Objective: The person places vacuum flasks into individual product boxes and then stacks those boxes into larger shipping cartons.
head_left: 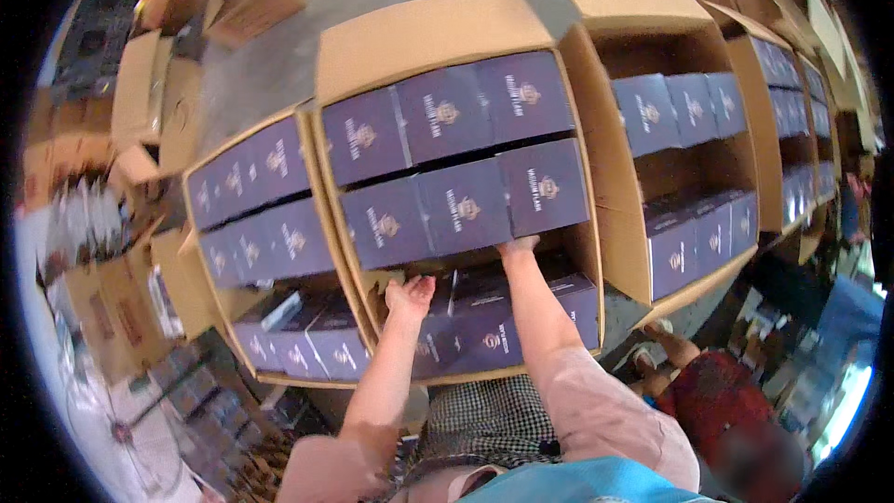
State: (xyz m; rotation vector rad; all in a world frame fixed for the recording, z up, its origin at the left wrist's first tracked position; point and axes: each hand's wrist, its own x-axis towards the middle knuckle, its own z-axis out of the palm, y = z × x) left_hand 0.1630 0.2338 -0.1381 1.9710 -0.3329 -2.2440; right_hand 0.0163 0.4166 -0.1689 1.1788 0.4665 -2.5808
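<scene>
While purple boxes (466, 210) fill cartons (428, 33), hands (410, 296) reach in.

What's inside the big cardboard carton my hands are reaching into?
The open brown cardboard carton holds rows of dark purple rectangular boxes. The left hand and right hand cover parts of them; anything beneath the boxes is hidden.

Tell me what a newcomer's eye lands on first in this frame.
A row of open cardboard cartons packed with dark purple boxes fills the middle of the view, running left to right. At the centre carton the person's right hand reaches under the middle row of boxes, while the left hand rests open at the lower row. At the lower right another person in a red top crouches beside the cartons.
</scene>
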